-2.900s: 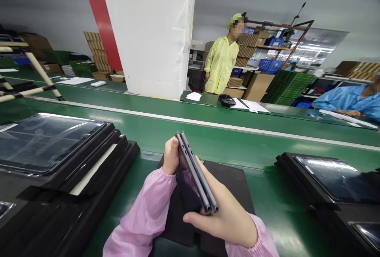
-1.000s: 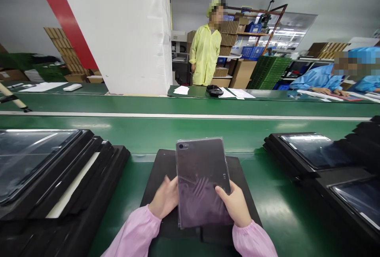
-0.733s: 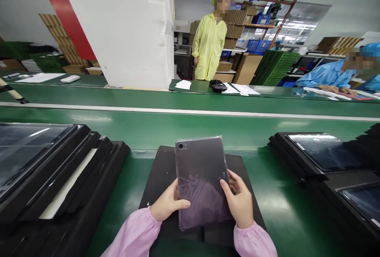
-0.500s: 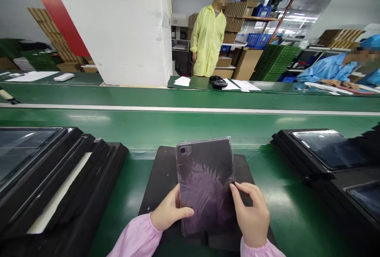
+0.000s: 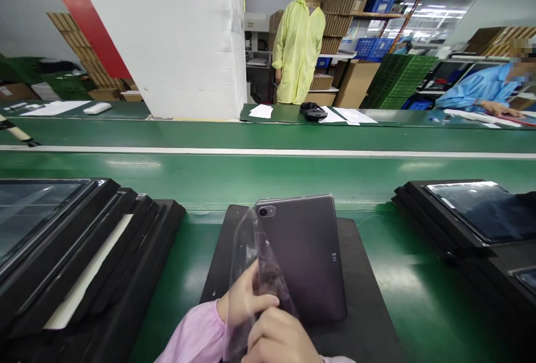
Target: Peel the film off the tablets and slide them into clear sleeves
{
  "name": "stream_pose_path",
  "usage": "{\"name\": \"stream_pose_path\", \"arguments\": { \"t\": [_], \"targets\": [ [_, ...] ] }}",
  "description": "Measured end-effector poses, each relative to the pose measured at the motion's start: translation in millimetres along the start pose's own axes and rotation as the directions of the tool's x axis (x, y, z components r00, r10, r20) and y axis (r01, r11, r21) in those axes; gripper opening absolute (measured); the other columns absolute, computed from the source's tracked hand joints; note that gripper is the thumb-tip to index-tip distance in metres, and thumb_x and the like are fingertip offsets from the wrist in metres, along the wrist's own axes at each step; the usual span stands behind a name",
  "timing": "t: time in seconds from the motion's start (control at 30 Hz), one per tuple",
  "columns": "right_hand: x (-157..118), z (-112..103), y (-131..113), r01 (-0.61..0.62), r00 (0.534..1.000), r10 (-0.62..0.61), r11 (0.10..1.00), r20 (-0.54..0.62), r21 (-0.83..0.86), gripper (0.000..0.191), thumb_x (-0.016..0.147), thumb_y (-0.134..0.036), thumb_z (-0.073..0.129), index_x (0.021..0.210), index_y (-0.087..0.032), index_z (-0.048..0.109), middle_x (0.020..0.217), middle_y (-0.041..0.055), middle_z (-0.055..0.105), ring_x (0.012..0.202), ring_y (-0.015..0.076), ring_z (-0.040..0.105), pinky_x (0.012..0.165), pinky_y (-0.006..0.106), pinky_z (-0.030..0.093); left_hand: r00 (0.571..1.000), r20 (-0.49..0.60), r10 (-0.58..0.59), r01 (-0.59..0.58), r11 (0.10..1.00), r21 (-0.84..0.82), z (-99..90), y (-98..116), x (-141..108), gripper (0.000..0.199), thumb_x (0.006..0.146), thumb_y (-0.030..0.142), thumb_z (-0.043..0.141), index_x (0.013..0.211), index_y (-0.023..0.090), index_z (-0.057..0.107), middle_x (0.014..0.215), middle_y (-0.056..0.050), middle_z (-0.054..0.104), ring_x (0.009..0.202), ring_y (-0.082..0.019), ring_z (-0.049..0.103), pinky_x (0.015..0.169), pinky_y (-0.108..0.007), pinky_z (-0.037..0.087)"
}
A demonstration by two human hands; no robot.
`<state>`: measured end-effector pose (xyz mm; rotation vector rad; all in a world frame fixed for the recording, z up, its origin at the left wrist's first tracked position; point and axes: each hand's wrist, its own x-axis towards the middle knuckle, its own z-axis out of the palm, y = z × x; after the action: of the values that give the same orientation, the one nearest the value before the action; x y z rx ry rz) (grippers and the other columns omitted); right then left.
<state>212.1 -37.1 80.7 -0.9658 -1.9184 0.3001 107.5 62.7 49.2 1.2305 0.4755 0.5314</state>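
A dark grey tablet (image 5: 310, 262) stands tilted with its back and camera facing me, above a black foam pad (image 5: 368, 296). My left hand (image 5: 243, 299) grips its lower left edge, thumb on the back. Clear protective film (image 5: 242, 246) is peeled from the right part of the back and folds over to the left, across my left hand. My right hand (image 5: 280, 338) is closed in front of the tablet's lower left corner, its fingers pinching the film. Part of that hand is cut off by the bottom edge.
Black trays with tablets (image 5: 37, 218) are stacked at left, a pale sheet (image 5: 92, 273) between them. More tablets (image 5: 481, 206) lie in black trays at right. Across the green bench (image 5: 201, 176) stands a person in yellow (image 5: 299, 50); another in blue (image 5: 477, 89) works far right.
My right hand has moved from the tablet's right edge down and left, pulling the film across and baring most of the back. My left hand keeps its hold. The view has shifted slightly.
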Motion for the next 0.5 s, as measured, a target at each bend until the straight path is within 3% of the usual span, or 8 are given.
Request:
{"name": "stream_pose_path", "arguments": {
  "t": [0.13, 0.27, 0.4, 0.5],
  "targets": [
    [-27, 31, 13, -0.002, 0.993, -0.017, 0.988, 0.120, 0.156, 0.057, 0.106, -0.046, 0.015, 0.076, -0.026, 0.059, 0.058, -0.0040, 0.066, 0.049, 0.0108, 0.055, 0.049, 0.020, 0.047, 0.999, 0.026, 0.019, -0.016, 0.995, -0.094, 0.9, 2, 1, 0.062, 0.068, 0.027, 0.083, 0.124, 0.019, 0.058, 0.133, -0.012, 0.065, 0.127, -0.033, 0.056, 0.110, -0.045, 0.040],
    [-45, 47, 18, 0.006, 0.989, -0.028, 0.989, 0.142, 0.148, 0.055, 0.106, -0.047, 0.017, 0.077, -0.026, 0.059, 0.061, -0.0036, 0.066, 0.049, 0.0109, 0.053, 0.051, 0.021, 0.046, 1.000, -0.011, -0.008, 0.007, 0.996, -0.089, 2.1, 1, 1, 0.061, 0.066, 0.027, 0.085, 0.122, 0.021, 0.060, 0.135, -0.011, 0.064, 0.127, -0.034, 0.056, 0.110, -0.048, 0.041],
    [-35, 37, 10, 0.077, 0.978, -0.090, 0.994, 0.189, 0.073, 0.037, 0.104, -0.035, 0.038, 0.077, -0.025, 0.062, 0.071, -0.0030, 0.071, 0.062, 0.0116, 0.059, 0.062, 0.023, 0.047, 0.997, -0.068, -0.039, 0.033, 0.996, -0.083, 0.6, -4, -3, 0.062, 0.068, 0.031, 0.084, 0.124, 0.020, 0.060, 0.127, -0.011, 0.068, 0.123, -0.034, 0.059, 0.107, -0.047, 0.044],
    [-16, 14, -1, -0.021, 1.000, 0.020, 0.997, 0.012, 0.080, 0.025, 0.097, -0.032, 0.054, 0.075, -0.024, 0.063, 0.071, -0.0024, 0.072, 0.067, 0.0118, 0.062, 0.068, 0.025, 0.049, 0.992, -0.108, -0.064, 0.063, 0.998, -0.015, -2.0, -7, -4, 0.059, 0.070, 0.030, 0.083, 0.123, 0.020, 0.060, 0.126, -0.011, 0.068, 0.122, -0.033, 0.059, 0.108, -0.046, 0.044]
  ]
}}
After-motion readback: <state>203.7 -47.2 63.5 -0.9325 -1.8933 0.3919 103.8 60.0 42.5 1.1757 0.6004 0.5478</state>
